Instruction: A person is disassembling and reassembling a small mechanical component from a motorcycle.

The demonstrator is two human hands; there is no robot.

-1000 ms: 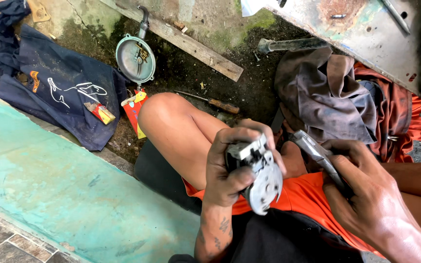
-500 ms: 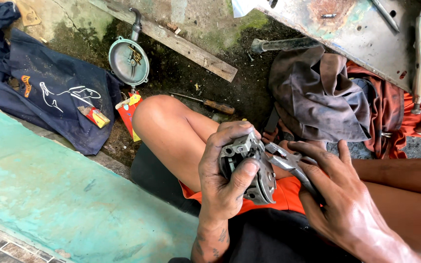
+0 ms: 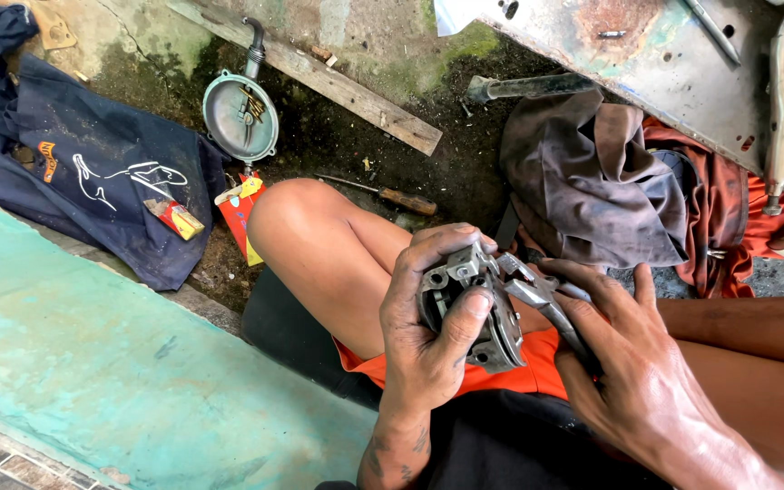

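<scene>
Seen from above, over a seated lap: left hand [image 3: 433,336], grease-stained, wrapped tight around a grey metal engine part [image 3: 483,304]. Right hand [image 3: 641,381] closed on pliers [image 3: 537,295], tips touching the part's top. Likely heavy, rigid, oily and slippery; best gripped around the thick body, as here.

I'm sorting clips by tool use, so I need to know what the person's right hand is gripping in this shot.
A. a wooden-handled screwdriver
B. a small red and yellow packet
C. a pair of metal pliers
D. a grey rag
C: the right hand grips metal pliers whose tips meet the grey metal part held in the left hand; the screwdriver lies on the ground.
</scene>
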